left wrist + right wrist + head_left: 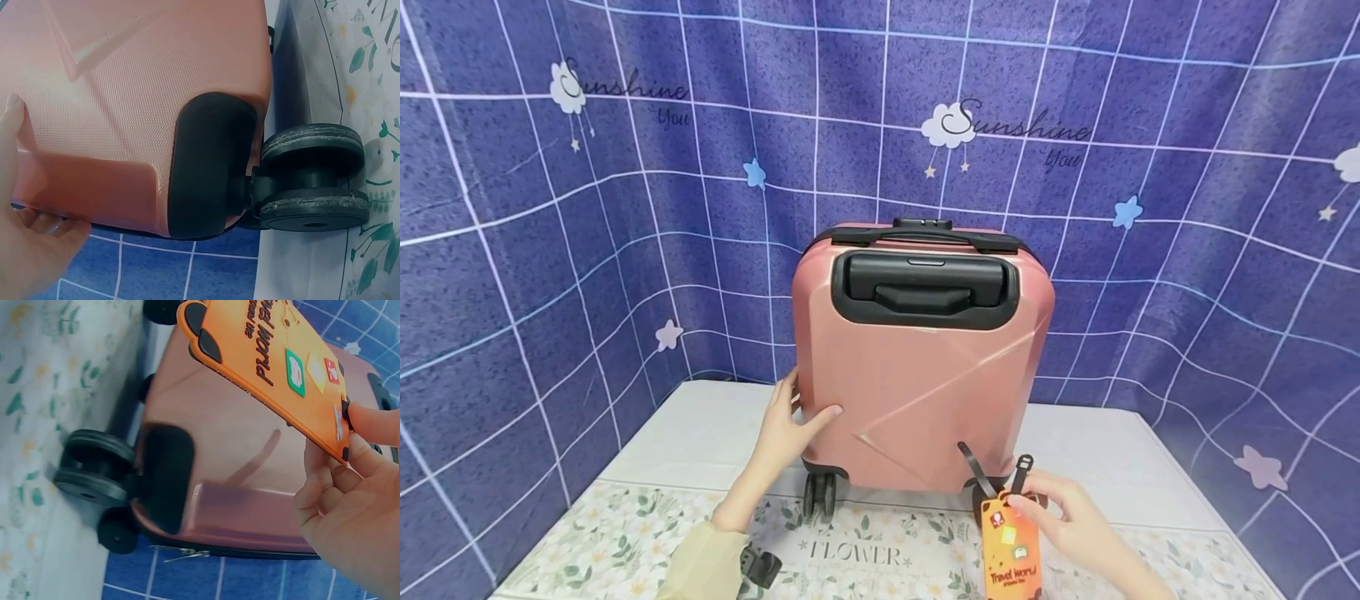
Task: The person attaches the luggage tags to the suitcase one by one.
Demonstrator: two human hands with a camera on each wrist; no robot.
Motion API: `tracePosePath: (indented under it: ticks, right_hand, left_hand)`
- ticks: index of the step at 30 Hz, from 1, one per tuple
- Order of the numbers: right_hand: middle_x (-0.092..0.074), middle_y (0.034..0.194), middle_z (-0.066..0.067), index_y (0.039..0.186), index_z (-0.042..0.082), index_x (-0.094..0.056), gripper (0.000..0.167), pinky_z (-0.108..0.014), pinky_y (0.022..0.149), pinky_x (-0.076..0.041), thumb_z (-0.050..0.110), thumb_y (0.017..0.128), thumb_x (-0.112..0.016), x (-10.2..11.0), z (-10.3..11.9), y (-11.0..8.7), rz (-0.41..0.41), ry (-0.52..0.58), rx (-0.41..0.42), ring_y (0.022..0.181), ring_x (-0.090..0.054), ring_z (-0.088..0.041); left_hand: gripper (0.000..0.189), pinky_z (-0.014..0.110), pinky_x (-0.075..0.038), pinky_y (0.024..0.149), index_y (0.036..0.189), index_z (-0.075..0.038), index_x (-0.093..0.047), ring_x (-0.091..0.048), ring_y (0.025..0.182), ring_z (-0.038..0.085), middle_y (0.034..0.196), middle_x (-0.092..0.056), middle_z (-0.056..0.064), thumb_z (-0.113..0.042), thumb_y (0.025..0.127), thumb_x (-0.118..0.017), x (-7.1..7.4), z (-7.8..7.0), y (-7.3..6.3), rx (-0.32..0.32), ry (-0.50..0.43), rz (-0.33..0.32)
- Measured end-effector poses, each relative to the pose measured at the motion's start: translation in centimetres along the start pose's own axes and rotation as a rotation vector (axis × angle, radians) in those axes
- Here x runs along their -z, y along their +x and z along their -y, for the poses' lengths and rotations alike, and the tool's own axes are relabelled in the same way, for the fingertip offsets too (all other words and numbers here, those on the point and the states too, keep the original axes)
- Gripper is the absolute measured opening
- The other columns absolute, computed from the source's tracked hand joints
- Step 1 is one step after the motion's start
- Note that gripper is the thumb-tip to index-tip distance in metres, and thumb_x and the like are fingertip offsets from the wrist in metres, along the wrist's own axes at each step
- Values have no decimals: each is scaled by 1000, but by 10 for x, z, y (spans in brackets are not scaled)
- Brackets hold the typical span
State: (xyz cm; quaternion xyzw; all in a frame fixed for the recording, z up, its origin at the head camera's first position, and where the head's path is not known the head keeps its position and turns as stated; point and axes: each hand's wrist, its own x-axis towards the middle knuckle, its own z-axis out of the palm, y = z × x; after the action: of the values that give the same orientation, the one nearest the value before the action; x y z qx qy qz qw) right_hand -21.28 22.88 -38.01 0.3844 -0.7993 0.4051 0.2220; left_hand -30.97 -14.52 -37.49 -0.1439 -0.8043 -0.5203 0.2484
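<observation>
A pink hard-shell suitcase stands upright on its wheels, its black handle recess facing me near the top. My left hand grips its left side low down, thumb on the front face and fingers round the edge. In the left wrist view those fingers curl past the zip seam. My right hand pinches an orange luggage tag at its top end, in front of the suitcase's lower right corner. The tag's black strap is unfastened, both ends sticking up. Several bright stickers and raised lettering mark the tag's face.
Black double wheels carry the suitcase on a white table. A flower-print mat covers the near part. A blue grid-pattern curtain hangs close behind and on both sides. Zip pulls dangle at one side of the suitcase.
</observation>
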Motion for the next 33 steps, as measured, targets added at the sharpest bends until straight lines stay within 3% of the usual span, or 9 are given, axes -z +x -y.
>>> tracePosePath:
  ticks: [19, 26, 33]
  right_hand:
    - [-62, 81, 9, 91, 20, -68, 30, -18, 68, -42, -8, 82, -62, 17, 31, 30, -77, -134, 9, 74, -54, -2]
    - [-63, 83, 7, 91, 18, -69, 33, -14, 76, -42, -11, 79, -63, 22, 38, 39, -107, -149, 65, 78, -57, -3]
    - [-63, 81, 9, 88, 18, -68, 30, -14, 70, -40, -10, 78, -64, 30, 48, 52, -157, -199, 65, 76, -54, -1]
  left_hand:
    - [88, 43, -40, 104, 145, -6, -28, -44, 126, 31, 133, -43, 16, -24, 75, -79, 0, 0, -1, -2, -8, 2]
    - [89, 45, -39, 105, 146, -7, -27, -43, 127, 33, 133, -42, 17, -26, 76, -78, 0, 0, 0, 5, -16, 17]
    - [90, 45, -39, 105, 146, -6, -26, -43, 127, 33, 133, -42, 17, -26, 76, -79, 1, 3, 1, -2, -14, 13]
